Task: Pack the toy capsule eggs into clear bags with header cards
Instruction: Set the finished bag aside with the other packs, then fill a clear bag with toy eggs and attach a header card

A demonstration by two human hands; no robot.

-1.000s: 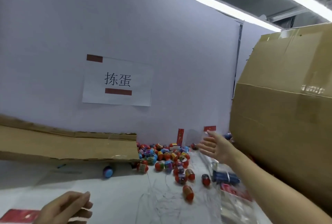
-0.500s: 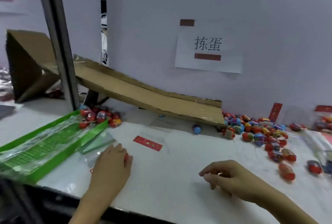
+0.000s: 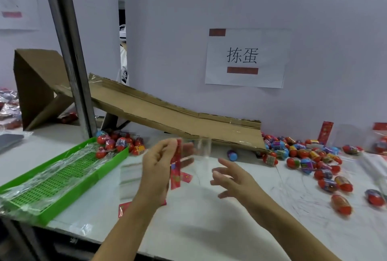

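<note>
Above the desk (image 3: pixel 209 229), the left hand (image 3: pixel 156 168) pinches a clear bag (image 3: pixel 194 153) by its red header card (image 3: pixel 175 166), holding it upright, probably so the mouth hangs free for loading. The right hand (image 3: pixel 232 177) hovers just beside it, fingers released and spread. Capsule eggs (image 3: pixel 303 156) lie scattered off to the right, below the cardboard ramp (image 3: pixel 167 114).

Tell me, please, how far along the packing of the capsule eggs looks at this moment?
Done: a few bagged eggs sit at the far end of the green tray. In hand: the left hand holds up an empty clear bag by its red header card; the right hand is open beside it, holding nothing. Left: many loose eggs lie at the foot of the cardboard ramp, so most of the job remains.
</note>
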